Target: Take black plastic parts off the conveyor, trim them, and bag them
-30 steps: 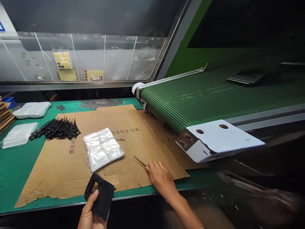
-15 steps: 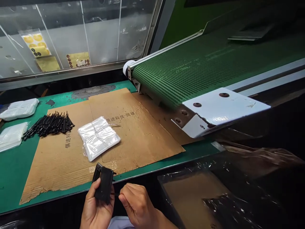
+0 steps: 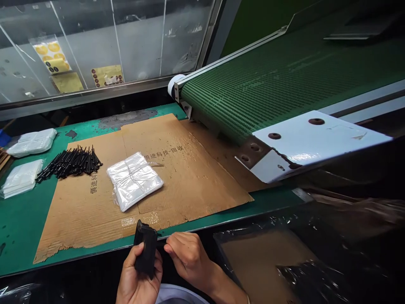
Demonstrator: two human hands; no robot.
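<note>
My left hand (image 3: 139,278) grips a black plastic part (image 3: 147,251), boxy with a narrow raised end, thumb on its near face. Just right of it, my right hand (image 3: 190,257) is closed with fingertips pinched together, apart from the part. What the pinch holds, if anything, cannot be made out. Beyond the hands a tied stack of clear plastic bags (image 3: 134,181) lies on a flattened cardboard sheet (image 3: 196,190). Left of that stack is a pile of thin black rods (image 3: 72,162), partly on the cardboard.
A green conveyor belt (image 3: 268,88) rises to the right, its white end plate (image 3: 303,139) jutting over the green table (image 3: 19,228). More bag stacks (image 3: 33,141) lie at the left. At lower right stands a plastic-lined carton (image 3: 259,266). Flat dark pieces (image 3: 354,36) ride the belt.
The thin black piece seen between my right fingers and the part no longer shows. Both hands sit slightly further right in view, and the flat pieces on the belt have shifted up and right.
</note>
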